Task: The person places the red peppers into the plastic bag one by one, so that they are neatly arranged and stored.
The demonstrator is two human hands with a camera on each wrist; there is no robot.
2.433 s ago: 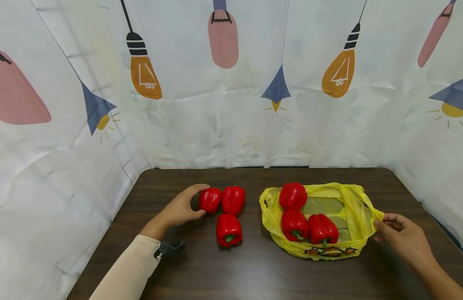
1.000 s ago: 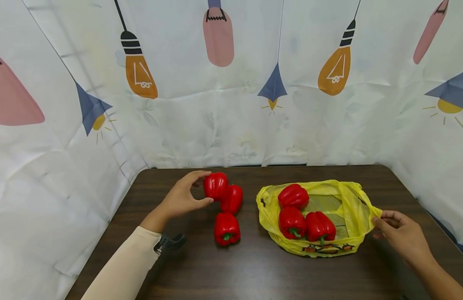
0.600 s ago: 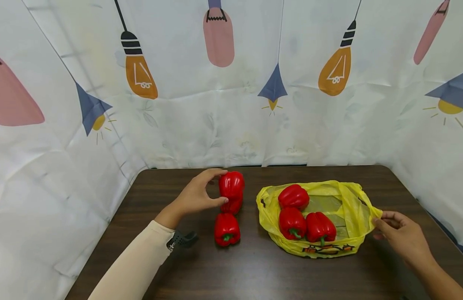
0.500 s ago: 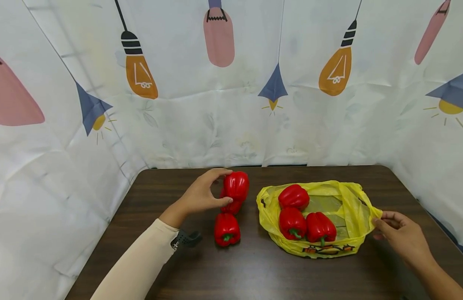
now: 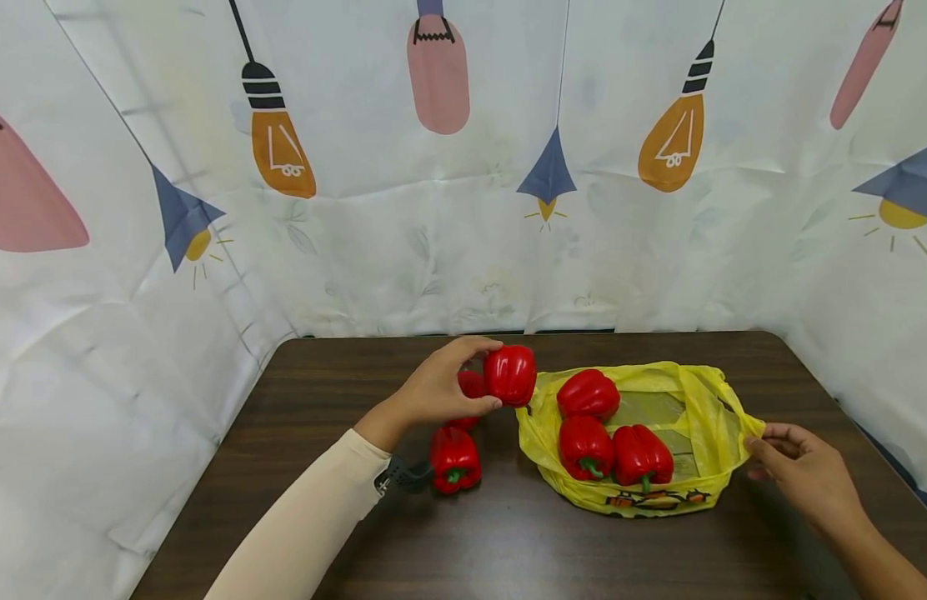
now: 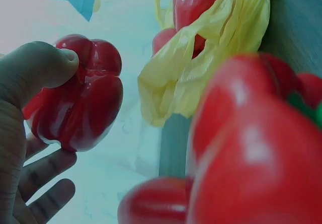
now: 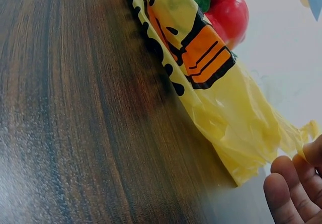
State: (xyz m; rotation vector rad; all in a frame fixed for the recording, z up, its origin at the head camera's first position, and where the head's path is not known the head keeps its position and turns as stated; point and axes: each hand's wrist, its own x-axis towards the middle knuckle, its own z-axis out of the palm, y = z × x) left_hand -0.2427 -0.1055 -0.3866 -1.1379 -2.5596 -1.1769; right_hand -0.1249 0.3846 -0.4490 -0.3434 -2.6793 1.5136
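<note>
Gripping one red pepper (image 5: 511,374), the left hand (image 5: 441,389) leaves two peppers (image 5: 455,459) at six o'clock, while the right hand (image 5: 804,472) pinches the yellow bag (image 5: 704,408) holding three peppers (image 5: 588,393).

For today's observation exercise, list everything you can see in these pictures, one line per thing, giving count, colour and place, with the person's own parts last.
held pepper: one, red, in the air at the bag's left rim, gripped by the left hand.
peppers in the bag: three, red, inside the open bag.
peppers on the table: two, red, left of the bag; the far one is partly hidden behind the left hand.
bag: one, yellow plastic with an orange and black print, lying open on the right half of the table.
table: one, dark brown wood.
backdrop: one, white sheet printed with lamps, behind and beside the table.
left hand: one, cream sleeve, holds the pepper.
right hand: one, pinches the bag's right edge.
</note>
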